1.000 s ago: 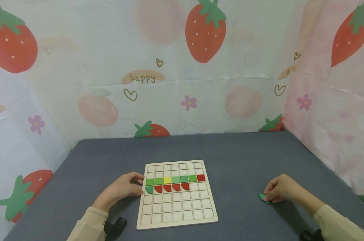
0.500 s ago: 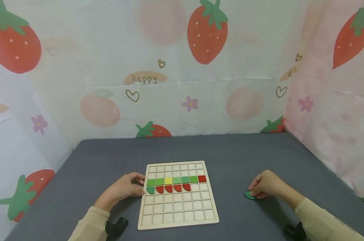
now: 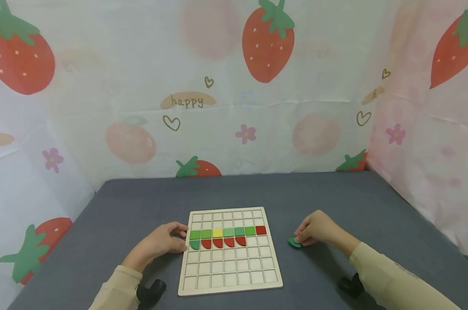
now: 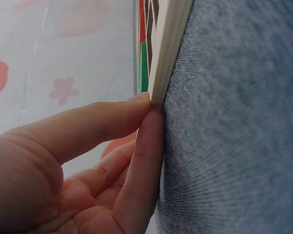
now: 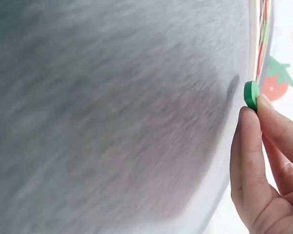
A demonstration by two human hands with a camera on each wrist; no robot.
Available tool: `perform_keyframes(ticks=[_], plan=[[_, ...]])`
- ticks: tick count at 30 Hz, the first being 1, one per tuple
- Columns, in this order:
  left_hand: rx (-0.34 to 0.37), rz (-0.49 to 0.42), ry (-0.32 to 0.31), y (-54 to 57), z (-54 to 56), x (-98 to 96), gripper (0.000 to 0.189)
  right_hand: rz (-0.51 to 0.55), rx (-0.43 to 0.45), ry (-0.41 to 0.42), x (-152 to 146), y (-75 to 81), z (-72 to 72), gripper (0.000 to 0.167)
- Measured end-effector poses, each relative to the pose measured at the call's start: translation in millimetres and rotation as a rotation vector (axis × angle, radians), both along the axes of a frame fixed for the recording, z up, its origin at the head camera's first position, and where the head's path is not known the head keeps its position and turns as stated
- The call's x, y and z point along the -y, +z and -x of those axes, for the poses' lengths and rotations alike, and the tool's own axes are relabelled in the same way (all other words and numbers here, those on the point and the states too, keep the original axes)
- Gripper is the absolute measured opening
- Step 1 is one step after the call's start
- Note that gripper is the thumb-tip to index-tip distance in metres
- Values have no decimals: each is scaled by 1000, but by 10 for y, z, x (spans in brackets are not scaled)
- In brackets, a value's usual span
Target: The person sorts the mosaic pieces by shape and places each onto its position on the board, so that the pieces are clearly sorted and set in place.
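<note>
A pale wooden grid board lies on the grey cloth. One of its rows carries square tiles in green, yellow and red; the row below has a green quarter-circle tile and several red quarter-circle tiles. At the board's left edge, my left hand pinches the rim between thumb and finger, seen close in the left wrist view on the board's side. To the right of the board, my right hand pinches a green curved-edge tile between thumb and fingertips, slightly above the cloth.
Grey cloth covers the table. Behind it and at both sides hang fabric walls printed with strawberries and flowers. Black wrist straps or mounts show under both sleeves.
My right hand has moved left across the cloth toward the board, carrying the green tile. My left hand stays at the board's edge, and the tiles on the board stand as before.
</note>
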State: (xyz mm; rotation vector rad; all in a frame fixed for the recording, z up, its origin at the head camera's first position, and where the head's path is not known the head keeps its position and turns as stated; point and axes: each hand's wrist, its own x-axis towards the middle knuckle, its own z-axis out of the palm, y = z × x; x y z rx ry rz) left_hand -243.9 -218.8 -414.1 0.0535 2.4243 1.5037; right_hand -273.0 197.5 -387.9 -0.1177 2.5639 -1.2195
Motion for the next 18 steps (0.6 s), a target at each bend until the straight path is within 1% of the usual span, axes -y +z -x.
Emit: perform_keyframes(ticks=[6, 10, 18], plan=[[5, -7, -6, 10, -4, 7, 58, 25, 4, 4, 231, 19, 54, 11], [4, 1, -5, 21, -9, 3, 58, 55, 19, -5, 382, 11, 81, 11], [1, 6, -5, 20, -10, 2, 58, 86, 23, 15, 664, -15, 132, 9]])
